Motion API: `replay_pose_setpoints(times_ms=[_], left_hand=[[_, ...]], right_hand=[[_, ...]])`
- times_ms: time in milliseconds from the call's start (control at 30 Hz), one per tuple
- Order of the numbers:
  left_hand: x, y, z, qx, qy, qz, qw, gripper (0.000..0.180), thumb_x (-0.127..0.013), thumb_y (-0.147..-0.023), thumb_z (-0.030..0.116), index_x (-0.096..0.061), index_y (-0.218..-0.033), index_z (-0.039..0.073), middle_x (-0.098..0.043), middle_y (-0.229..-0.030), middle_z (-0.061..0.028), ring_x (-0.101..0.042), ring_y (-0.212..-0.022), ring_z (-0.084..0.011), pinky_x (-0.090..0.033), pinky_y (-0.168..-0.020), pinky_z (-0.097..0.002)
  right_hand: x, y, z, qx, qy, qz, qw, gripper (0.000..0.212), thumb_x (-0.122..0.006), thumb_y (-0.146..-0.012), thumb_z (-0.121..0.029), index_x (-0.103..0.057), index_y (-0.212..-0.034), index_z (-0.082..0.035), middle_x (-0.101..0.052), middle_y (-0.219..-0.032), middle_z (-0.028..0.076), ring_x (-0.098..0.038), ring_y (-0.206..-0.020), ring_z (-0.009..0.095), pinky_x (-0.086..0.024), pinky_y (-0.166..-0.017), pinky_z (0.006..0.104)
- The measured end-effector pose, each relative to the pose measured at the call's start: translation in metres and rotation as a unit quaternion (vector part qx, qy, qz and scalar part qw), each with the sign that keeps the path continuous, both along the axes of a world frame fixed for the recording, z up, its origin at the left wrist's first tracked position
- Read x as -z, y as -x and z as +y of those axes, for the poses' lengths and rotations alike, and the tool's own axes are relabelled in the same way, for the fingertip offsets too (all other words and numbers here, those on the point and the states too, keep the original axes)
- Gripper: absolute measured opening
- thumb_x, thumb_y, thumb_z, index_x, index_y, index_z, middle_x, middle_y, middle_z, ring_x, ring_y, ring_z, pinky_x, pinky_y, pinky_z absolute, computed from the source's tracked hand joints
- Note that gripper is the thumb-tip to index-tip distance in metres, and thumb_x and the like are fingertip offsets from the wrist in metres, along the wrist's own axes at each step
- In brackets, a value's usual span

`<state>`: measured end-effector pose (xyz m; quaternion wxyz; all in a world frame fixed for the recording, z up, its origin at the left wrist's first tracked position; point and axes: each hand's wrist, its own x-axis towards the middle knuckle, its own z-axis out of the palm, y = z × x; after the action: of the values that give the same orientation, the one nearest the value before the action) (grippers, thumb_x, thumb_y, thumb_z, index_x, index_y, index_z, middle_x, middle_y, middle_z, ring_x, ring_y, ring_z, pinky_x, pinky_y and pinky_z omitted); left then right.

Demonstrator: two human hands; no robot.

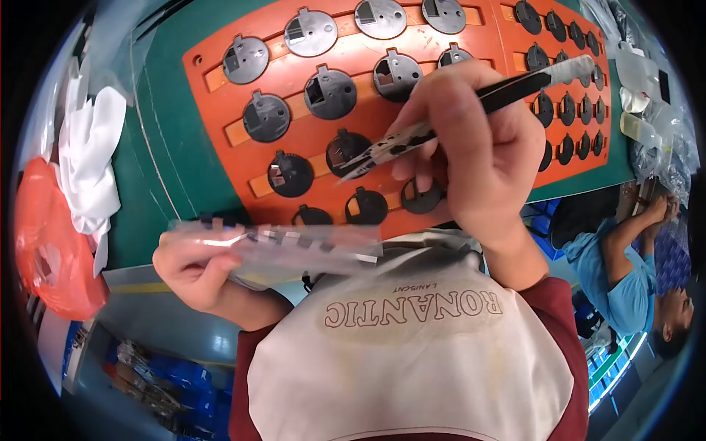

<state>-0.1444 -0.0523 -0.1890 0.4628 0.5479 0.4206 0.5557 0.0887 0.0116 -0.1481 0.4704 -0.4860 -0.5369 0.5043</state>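
My right hand (482, 147) grips a pair of black tweezers (515, 92) wrapped in worn white tape. Their tips point left, over the lower part of a black round disc (343, 147) with a cutout; whether they touch it or pinch anything I cannot tell. Pinched in my left hand (191, 268) is a clear plastic strip (316, 250) bearing a row of small dark and pale squares. The strip extends right, in front of the near edge of an orange tray (303, 136). Rows of similar discs sit in the tray, some hidden behind my right hand.
A second orange section with more discs continues at right on the green table (162, 125). White cloth (92, 162) and a red plastic bag (51, 242) lie at left. Clear bags (665, 151) and a bottle (638, 130) stand far right, near a co-worker in blue (610, 272).
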Motion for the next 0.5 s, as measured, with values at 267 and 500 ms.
replay_pose_setpoints(times_ms=[267, 500], left_hand=[[-0.031, -0.024, -0.039, -0.103, 0.152, 0.014, 0.983, 0.015, -0.050, -0.067, 0.001, -0.050, -0.080, -0.005, -0.054, -0.078, -0.0101, -0.051, -0.070, -0.0137, -0.039, -0.065, -0.0205], [-0.041, -0.061, -0.074, -0.238, 0.002, -0.039, 0.971, 0.010, -0.050, -0.070, 0.002, -0.047, -0.080, 0.000, -0.052, -0.087, -0.0141, -0.050, -0.085, -0.0197, -0.040, -0.074, -0.0349]], right_hand=[[-0.007, -0.016, -0.027, -0.154, -0.016, 0.285, 0.946, 0.029, -0.025, -0.080, -0.026, -0.034, -0.061, -0.007, -0.047, -0.052, 0.017, -0.036, -0.033, 0.014, -0.031, -0.034, 0.0202], [-0.031, -0.060, -0.056, -0.270, 0.118, 0.246, 0.924, 0.028, -0.032, -0.076, -0.016, -0.038, -0.054, 0.000, -0.050, -0.060, 0.029, -0.041, -0.029, 0.015, -0.032, -0.025, 0.0192]])
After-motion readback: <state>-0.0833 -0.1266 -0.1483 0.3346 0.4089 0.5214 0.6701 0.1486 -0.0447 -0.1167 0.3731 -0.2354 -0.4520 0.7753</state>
